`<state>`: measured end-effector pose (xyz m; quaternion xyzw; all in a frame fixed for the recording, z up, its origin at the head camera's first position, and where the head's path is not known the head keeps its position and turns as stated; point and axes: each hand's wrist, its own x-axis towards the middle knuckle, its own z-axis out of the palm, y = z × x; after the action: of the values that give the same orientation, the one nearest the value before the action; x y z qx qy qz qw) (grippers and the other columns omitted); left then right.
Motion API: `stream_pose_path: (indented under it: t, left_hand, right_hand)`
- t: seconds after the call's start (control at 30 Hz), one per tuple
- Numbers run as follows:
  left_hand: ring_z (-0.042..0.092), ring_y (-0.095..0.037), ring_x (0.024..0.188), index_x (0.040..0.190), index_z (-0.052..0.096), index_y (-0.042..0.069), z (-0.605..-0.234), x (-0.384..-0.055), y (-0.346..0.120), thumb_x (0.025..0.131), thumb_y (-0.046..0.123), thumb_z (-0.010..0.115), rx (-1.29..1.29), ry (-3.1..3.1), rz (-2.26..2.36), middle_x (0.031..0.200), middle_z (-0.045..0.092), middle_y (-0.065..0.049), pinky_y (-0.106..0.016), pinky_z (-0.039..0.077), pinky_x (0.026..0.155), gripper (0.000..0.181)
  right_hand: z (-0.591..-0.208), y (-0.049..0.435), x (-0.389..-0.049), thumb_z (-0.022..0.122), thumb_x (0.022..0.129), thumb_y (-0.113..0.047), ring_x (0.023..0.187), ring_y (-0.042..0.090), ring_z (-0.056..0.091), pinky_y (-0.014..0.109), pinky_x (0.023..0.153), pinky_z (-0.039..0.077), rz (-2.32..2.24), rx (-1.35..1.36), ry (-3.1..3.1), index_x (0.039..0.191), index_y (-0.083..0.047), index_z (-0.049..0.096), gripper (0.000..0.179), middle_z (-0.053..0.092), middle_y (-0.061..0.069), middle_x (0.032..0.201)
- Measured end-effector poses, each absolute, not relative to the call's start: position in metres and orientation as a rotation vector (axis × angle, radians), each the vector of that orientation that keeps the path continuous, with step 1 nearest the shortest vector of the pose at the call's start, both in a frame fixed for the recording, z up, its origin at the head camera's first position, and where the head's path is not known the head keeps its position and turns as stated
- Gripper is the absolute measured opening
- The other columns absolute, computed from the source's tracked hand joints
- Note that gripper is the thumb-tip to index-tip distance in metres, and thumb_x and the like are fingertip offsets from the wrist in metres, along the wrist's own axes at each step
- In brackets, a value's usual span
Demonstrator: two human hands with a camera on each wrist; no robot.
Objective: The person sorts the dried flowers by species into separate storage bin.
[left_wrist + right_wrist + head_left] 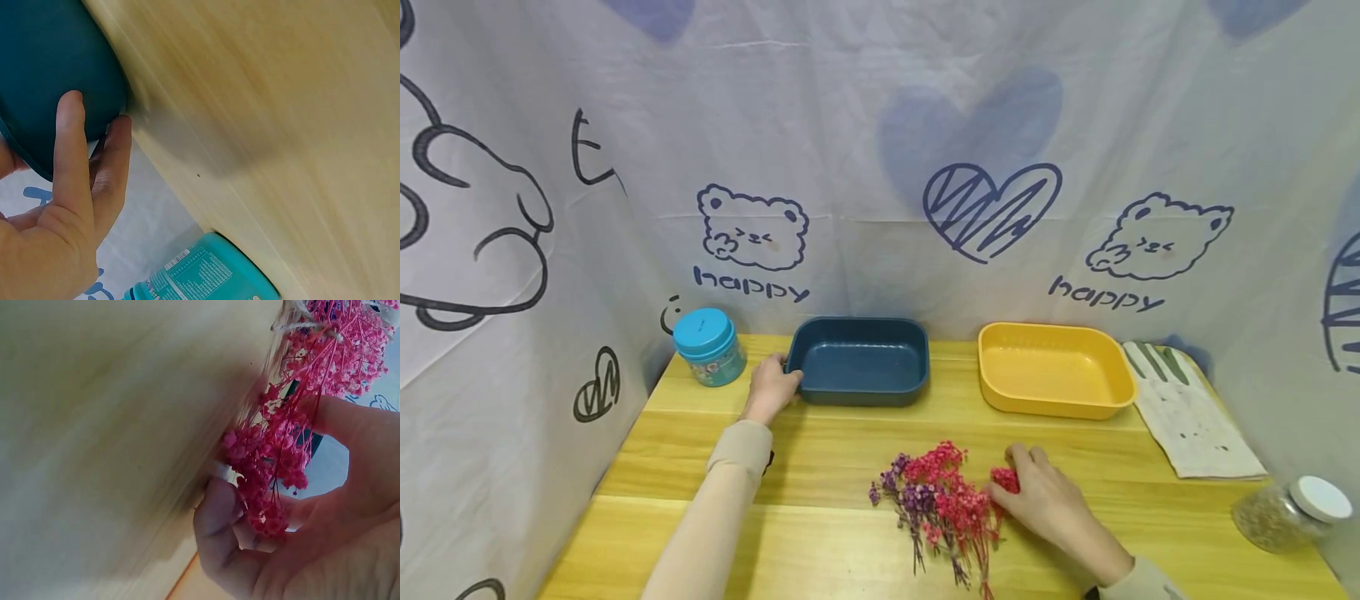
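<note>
At the back of the table, my left hand [771, 390] holds the left end of a dark blue plastic tray [859, 399]. In the left wrist view two fingers [72, 147] lie along the tray's outer wall, with the thumb partly hidden at the rim. My right hand [1041, 496] curls its fingers round a small cluster of pink dried flowers [269, 462]. Next to it on the table lies a bunch of pink dried flowers [958, 504] with purple ones [917, 497] on its left side. Twine is tied near the bunch in the right wrist view.
A yellow tray [1052, 410] stands right of the blue one. Beside it lies a white cloth [1198, 425] with green stripes. A jar with a white lid [1288, 517] is at the right edge. A turquoise-lidded tub [709, 348] stands at the back left, before a printed curtain [850, 150].
</note>
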<state>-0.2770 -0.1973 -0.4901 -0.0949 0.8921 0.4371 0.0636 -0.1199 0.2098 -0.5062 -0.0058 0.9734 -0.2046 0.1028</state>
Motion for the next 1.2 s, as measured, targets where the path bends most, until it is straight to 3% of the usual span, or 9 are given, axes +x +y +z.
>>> stream_pose_path:
  t: [0.37,0.57,0.8,1.0,1.2]
  left_hand:
    - [0.079,-0.036,0.092,0.156,0.041,-0.007,-0.489,-0.275,-0.198,0.107,0.014,0.054,-0.274,2.693,1.318,0.148,0.053,-0.035,-0.032,0.064,0.073,0.056]
    - [0.079,-0.034,0.089,0.156,0.042,-0.006,-0.490,-0.275,-0.198,0.107,0.015,0.052,-0.270,2.709,1.300,0.145,0.057,-0.035,-0.033,0.063,0.074,0.054]
    - [0.078,-0.034,0.089,0.155,0.044,-0.005,-0.489,-0.275,-0.197,0.106,0.015,0.052,-0.280,2.704,1.313,0.145,0.056,-0.034,-0.031,0.062,0.071,0.053]
    - [0.078,-0.036,0.091,0.155,0.043,-0.005,-0.489,-0.275,-0.197,0.107,0.015,0.051,-0.288,2.697,1.337,0.146,0.055,-0.034,-0.029,0.062,0.069,0.053]
    - [0.077,-0.038,0.097,0.156,0.042,-0.004,-0.491,-0.276,-0.197,0.107,0.016,0.050,-0.304,2.653,1.396,0.147,0.054,-0.032,-0.036,0.066,0.076,0.053]
  right_hand:
    - [-0.499,0.220,-0.125,0.077,0.091,-0.015,0.089,0.023,0.060,0.037,0.070,0.052,-0.870,-0.044,2.824,0.124,-0.006,0.066,0.036,0.063,0.018,0.116]
    - [-0.486,0.231,-0.128,0.077,0.090,-0.012,0.093,0.023,0.060,0.039,0.075,0.053,-0.930,-0.136,2.826,0.108,-0.009,0.071,0.019,0.065,0.015,0.108]
    - [-0.472,0.237,-0.131,0.076,0.092,-0.013,0.106,0.029,0.065,0.049,0.087,0.058,-1.016,-0.253,2.876,0.111,-0.007,0.073,0.019,0.068,0.016,0.114]
    - [-0.461,0.232,-0.138,0.077,0.092,-0.012,0.100,0.025,0.062,0.037,0.080,0.052,-1.033,-0.266,2.940,0.113,-0.008,0.073,0.021,0.067,0.014,0.110]
    - [-0.449,0.224,-0.152,0.080,0.090,-0.009,0.094,0.022,0.059,0.034,0.078,0.048,-1.072,-0.354,3.021,0.108,-0.008,0.075,0.018,0.066,0.012,0.103]
